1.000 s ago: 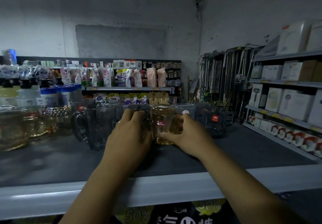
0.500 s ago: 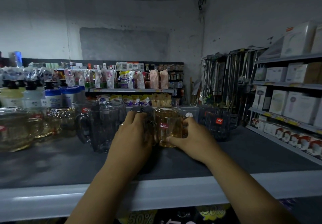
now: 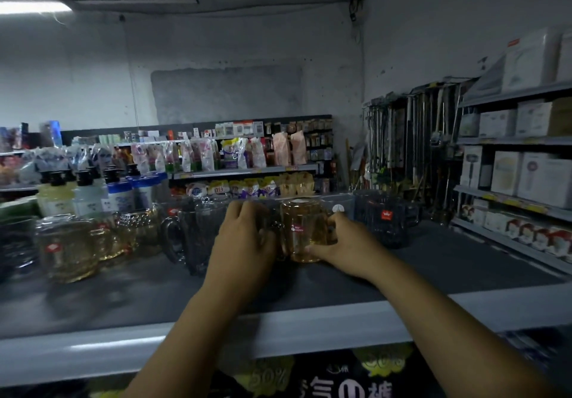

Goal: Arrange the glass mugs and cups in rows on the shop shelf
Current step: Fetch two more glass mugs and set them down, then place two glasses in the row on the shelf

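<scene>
here, right hand point(image 3: 351, 244) clasping amber mug point(image 3: 301, 227)

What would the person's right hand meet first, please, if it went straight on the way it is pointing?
The right hand points left and away and holds the amber glass cup with a red label, so that comes first; just beyond lies the left hand, though depth is unclear.

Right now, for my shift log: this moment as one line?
left hand: grips clear mug | right hand: holds amber cup | both on shelf, side by side
</scene>
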Demonstrator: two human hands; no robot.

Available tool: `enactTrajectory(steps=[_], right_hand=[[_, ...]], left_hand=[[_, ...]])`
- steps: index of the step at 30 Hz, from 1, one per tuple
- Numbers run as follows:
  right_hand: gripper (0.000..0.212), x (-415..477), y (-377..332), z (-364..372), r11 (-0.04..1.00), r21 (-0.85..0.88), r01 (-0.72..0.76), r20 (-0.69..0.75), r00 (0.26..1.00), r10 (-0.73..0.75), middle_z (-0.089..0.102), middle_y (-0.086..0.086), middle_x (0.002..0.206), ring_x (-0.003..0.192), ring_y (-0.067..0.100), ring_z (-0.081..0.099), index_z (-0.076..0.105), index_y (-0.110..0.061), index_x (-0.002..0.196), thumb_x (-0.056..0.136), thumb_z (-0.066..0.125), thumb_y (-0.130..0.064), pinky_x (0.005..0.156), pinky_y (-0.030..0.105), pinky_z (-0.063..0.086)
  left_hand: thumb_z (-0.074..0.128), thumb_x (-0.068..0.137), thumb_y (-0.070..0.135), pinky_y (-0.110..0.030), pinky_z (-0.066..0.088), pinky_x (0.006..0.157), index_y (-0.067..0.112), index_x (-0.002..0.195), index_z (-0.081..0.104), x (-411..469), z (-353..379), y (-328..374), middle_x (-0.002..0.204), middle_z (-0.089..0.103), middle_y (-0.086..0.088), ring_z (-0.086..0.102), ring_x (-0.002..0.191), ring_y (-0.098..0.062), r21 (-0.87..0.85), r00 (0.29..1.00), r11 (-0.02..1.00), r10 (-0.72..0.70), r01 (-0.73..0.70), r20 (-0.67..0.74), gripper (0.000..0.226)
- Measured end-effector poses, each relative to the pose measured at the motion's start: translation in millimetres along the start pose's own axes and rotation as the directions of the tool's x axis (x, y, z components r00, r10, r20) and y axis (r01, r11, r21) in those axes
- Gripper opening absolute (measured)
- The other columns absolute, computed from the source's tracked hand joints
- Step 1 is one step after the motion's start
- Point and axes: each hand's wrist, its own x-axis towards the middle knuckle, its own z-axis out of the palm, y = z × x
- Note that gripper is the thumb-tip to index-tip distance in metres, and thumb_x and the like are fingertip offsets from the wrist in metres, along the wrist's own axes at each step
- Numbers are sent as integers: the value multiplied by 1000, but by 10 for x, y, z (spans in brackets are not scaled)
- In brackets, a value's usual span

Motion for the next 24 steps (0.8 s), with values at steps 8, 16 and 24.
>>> enactTrajectory(steps=[8, 16, 24], right_hand=[[35, -578, -345, -82, 977, -154, 149, -173, 969, -175, 56, -4, 110, 89, 9, 57, 54, -21, 121, 93, 69, -36, 75, 25, 45], [42, -1165, -1529, 485, 903, -312, 295, -80, 939, -334, 54, -6, 130, 115, 19, 54, 49, -26, 134, 98, 55, -48, 96, 41, 48], [53, -1453, -3235, 1808, 845, -240, 477, 36, 875, -483, 49, -6, 141, 125, 19, 49, 43, -26, 144, 99, 53, -51, 105, 39, 42]], left_hand=[[68, 90, 25, -25, 54, 68, 27, 107, 64, -352, -631, -86, 98, 62, 11, 62, 81, -4, -54, 971, 979, 200, -194, 128, 18], [48, 87, 60, -34, 54, 77, 30, 117, 60, -883, -1811, -783, 108, 60, 11, 62, 97, -13, 186, 973, 961, 181, -207, 145, 44], [42, 86, 64, -39, 55, 80, 28, 123, 60, -1710, -3697, -1949, 120, 62, 7, 62, 105, -17, 443, 994, 897, -48, -1, 99, 54]])
